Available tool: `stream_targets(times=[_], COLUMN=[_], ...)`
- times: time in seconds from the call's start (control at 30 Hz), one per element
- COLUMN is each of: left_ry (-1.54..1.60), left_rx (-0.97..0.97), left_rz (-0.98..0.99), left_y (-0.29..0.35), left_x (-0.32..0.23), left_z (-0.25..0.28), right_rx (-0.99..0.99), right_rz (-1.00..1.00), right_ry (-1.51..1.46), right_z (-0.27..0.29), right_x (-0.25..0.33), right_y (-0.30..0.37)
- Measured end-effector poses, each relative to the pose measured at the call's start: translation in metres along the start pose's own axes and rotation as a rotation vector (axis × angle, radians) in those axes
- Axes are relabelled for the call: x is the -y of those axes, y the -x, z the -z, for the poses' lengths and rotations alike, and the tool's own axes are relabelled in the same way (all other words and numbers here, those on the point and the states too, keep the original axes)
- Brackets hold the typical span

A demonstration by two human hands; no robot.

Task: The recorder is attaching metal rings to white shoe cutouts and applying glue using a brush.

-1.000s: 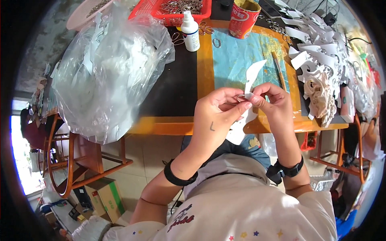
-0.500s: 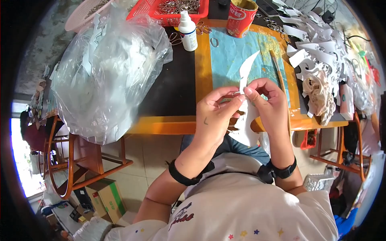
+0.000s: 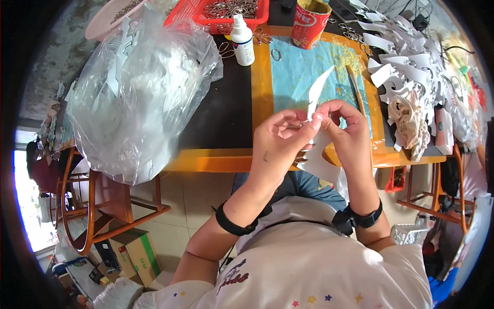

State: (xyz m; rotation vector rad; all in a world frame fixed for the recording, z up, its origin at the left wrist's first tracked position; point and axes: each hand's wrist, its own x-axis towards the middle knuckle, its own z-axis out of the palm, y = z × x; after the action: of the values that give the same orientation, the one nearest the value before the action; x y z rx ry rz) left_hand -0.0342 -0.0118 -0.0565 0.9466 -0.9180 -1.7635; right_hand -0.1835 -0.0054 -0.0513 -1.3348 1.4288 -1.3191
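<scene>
Both hands meet over the near edge of the blue sheet on the table. My left hand [image 3: 278, 141] and my right hand [image 3: 346, 129] pinch a thin white cut-out piece [image 3: 320, 86] at its narrow middle, thumbs nearly touching. Its curved, pointed end sticks up away from me, and its broader part hangs below the fingers. What lies right between the fingertips is hidden. A thin wooden brush or stick [image 3: 356, 91] lies just right of the hands, partly behind the right one.
A blue sheet [image 3: 293, 67] with yellow smears carries a red can [image 3: 311, 26]. Further left stand a white bottle [image 3: 242, 44], a red basket [image 3: 188, 14] of metal rings and a large clear bag [image 3: 139, 98]. White cut-outs [image 3: 411, 62] and a cloth bundle [image 3: 409, 118] lie right.
The lower part of the white piece has tilted and now shows less below my hands. My thumbs have come closer together. My hands have otherwise hardly moved.
</scene>
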Motion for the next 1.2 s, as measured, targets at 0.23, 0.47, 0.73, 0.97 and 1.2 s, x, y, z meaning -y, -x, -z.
stream_targets(times=[0.23, 0.47, 0.73, 0.97, 1.2], left_ry=[0.068, 0.175, 0.220, 0.060, -0.088], left_rx=[-0.057, -0.128, -0.148, 0.058, 0.193], left_rz=[-0.096, -0.050, 0.036, 0.071, 0.062], left_y=[-0.002, 0.007, 0.018, 0.015, 0.008], left_x=[0.006, 0.004, 0.001, -0.011, -0.021], left_z=[-0.001, -0.008, -0.006, 0.017, 0.021], right_rx=[-0.344, 0.050, 0.175, 0.323, 0.435], right_rz=[0.297, -0.148, 0.043, -0.098, 0.111], right_ry=[0.121, -0.462, -0.303, -0.309, 0.067], right_z=[-0.020, 0.002, -0.003, 0.014, 0.027], right_x=[0.001, -0.006, 0.001, 0.014, 0.016], right_y=[0.002, 0.016, 0.016, 0.016, 0.002])
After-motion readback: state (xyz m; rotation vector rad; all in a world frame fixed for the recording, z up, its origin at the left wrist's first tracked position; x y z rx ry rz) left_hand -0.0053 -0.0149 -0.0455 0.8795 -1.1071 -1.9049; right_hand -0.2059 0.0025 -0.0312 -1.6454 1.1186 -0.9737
